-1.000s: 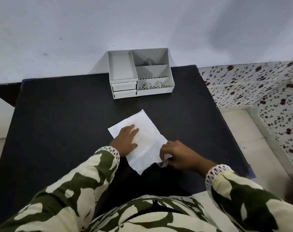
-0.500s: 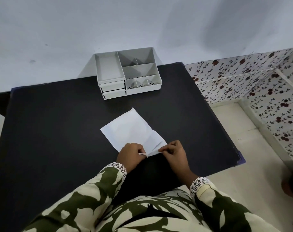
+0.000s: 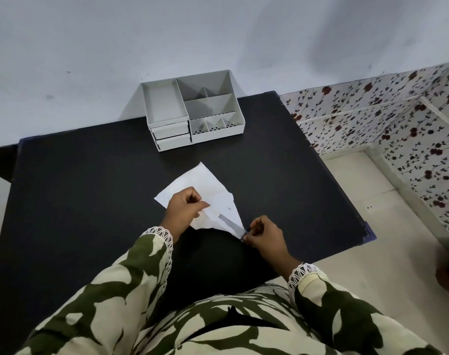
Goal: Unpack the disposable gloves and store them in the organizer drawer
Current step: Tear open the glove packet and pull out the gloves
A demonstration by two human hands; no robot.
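A flat white glove packet (image 3: 202, 183) lies on the black table (image 3: 90, 190), near its front middle. My left hand (image 3: 183, 210) pinches the packet's near edge. My right hand (image 3: 265, 235) grips a strip at the packet's near corner, pulled out to the right so the end is partly torn open. A white organizer (image 3: 192, 111) stands at the table's far edge against the wall, with open top compartments and two small shut drawers (image 3: 172, 137) at its front left. The gloves themselves are hidden inside the packet.
A pale grey wall rises behind the table. To the right, past the table's edge, is a light tiled floor (image 3: 359, 252) bordered by flower-patterned panels (image 3: 387, 119). My patterned sleeves and lap fill the bottom of the view.
My two hands met at the packet's near corner, then drew apart. The right hand has pulled a strip away to the right, opening the packet's end.
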